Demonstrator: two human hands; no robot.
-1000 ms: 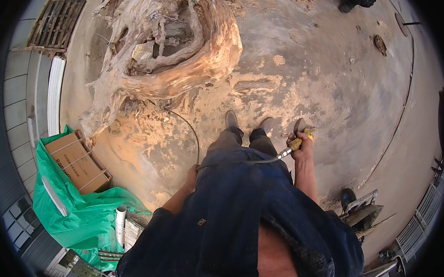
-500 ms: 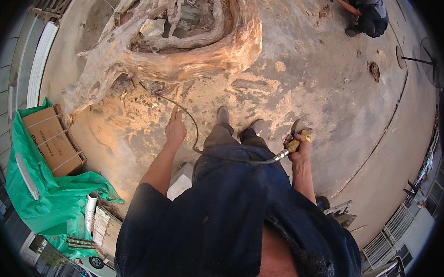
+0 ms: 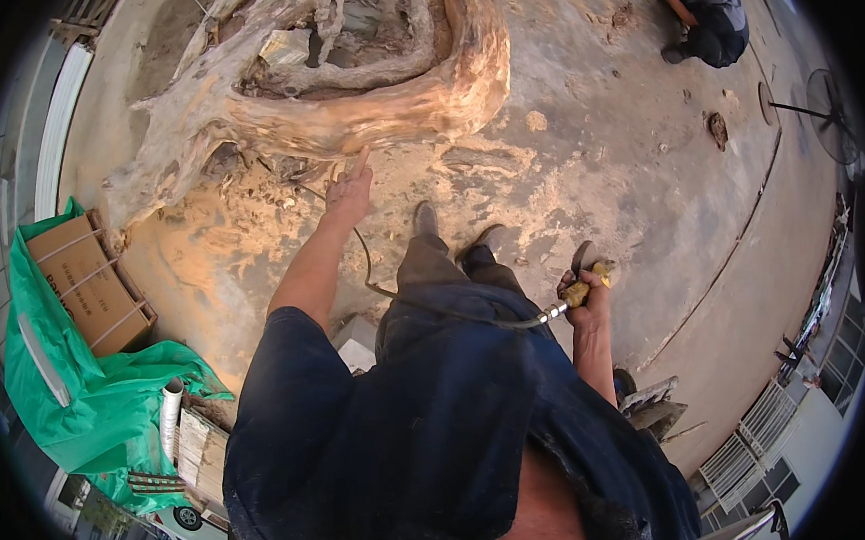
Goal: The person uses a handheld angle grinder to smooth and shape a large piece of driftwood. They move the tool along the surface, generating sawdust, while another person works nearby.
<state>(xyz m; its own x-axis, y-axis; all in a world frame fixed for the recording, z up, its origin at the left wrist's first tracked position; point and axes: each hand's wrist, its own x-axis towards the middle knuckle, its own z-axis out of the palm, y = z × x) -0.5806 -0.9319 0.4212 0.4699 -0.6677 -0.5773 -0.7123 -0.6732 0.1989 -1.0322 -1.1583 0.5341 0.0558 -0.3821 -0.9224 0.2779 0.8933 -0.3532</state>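
Observation:
A yellow air-powered grinder with a round disc is gripped in my right hand, held out at my right side. From its metal fitting a dark air hose crosses in front of my waist and runs to the ground under the wood. My left hand holds nothing; its fingers are apart and the index finger reaches forward. That fingertip is at the near edge of a large gnarled tree root; whether it touches the wood I cannot tell. The root's near side looks pale and smoothed.
Wood dust covers the concrete floor around my shoes. At left stand a cardboard box and a green tarp. Another person crouches at the far right, near a black fan and a wood chunk.
My left hand has moved forward, up to the root's near edge, with its index finger stretched out. My right hand keeps the grinder in nearly the same place. The view has shifted slightly.

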